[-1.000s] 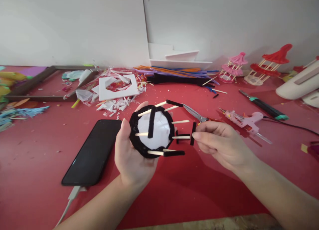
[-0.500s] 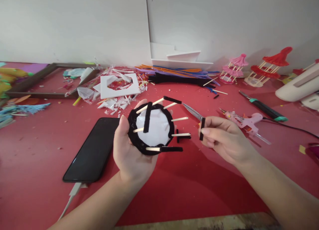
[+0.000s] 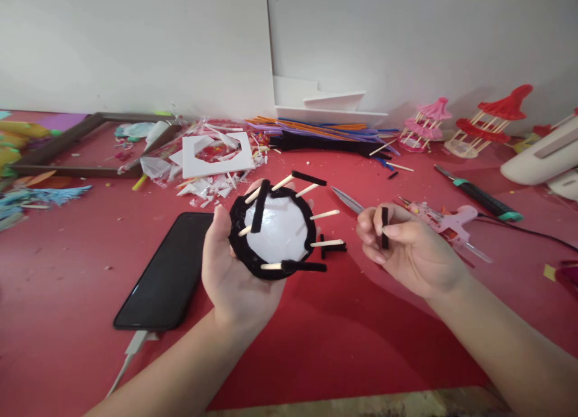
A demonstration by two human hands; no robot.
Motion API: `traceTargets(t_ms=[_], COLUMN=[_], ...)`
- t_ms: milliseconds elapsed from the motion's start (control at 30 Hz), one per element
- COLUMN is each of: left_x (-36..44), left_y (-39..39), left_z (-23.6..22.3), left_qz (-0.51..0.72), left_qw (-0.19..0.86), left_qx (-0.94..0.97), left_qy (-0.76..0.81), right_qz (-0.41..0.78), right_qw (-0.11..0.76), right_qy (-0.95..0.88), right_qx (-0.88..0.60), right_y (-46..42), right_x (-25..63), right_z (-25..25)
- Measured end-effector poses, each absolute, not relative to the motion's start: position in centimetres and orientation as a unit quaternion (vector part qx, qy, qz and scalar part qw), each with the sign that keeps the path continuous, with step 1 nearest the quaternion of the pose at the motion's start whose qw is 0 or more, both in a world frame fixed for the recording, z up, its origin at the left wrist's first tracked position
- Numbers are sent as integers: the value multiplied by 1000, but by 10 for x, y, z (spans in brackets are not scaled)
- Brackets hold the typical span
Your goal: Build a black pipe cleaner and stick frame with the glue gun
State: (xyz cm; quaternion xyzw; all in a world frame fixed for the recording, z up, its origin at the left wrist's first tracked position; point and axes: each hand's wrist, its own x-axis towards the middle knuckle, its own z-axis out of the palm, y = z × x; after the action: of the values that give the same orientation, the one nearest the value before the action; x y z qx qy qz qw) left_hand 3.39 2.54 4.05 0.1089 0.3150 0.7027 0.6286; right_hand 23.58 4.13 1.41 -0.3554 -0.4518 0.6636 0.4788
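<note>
My left hand (image 3: 239, 284) is wrapped around a round craft piece (image 3: 280, 230) with a white disc and a fuzzy black rim. Several pale wooden sticks (image 3: 326, 214) stand out from that rim, and short black pipe cleaner strips (image 3: 305, 266) bridge or cap some of them. Off to the right, my right hand (image 3: 413, 248) pinches a short black pipe cleaner piece (image 3: 385, 229) between thumb and fingers, apart from the craft piece. Scissors (image 3: 347, 200) show only their blades beyond the right fingers; their handles are hidden. More black pieces (image 3: 334, 246) lie on the table between the hands.
A phone (image 3: 165, 272) with a cable lies left. Behind are a white foam cutout (image 3: 217, 155), scraps and a bundle of pipe cleaners (image 3: 325, 137). At right lie a pink glue gun (image 3: 445, 221) and a black-green tool (image 3: 478, 191), with pink (image 3: 424, 125) and red (image 3: 490, 122) models behind.
My right hand has drawn slightly right with the black piece, now turned in the fingers. The craft piece in my left hand has shifted a little left and tilted.
</note>
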Motion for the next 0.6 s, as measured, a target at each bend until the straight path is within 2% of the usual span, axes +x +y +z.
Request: traceTargets(t_ms=[600], left_x=[33], left_y=[27], left_z=[39], left_qz=[706], left_qw=[635], left_qx=[120], left_qy=[290], right_qz=[718], right_qw=[493], right_qy=[-354], right_qx=[-342], right_y=[36], right_x=[226], right_z=[21])
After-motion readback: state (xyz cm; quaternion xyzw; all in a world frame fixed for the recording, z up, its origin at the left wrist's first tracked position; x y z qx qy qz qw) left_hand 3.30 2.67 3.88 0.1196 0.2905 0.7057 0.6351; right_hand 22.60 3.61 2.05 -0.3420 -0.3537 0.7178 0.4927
